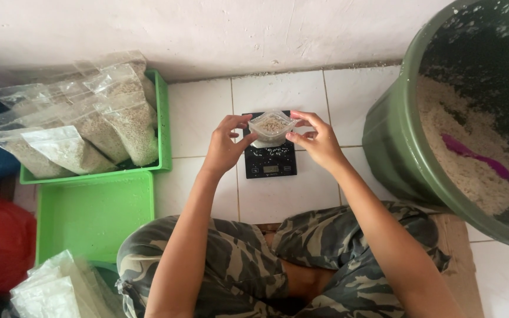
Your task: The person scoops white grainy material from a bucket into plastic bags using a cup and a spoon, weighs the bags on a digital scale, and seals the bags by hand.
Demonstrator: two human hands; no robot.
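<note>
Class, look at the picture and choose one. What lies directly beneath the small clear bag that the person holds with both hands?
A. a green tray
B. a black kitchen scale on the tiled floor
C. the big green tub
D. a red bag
B: the small clear bag, pinched by the left hand and the right hand, sits over the black kitchen scale on the white tiled floor.
</note>
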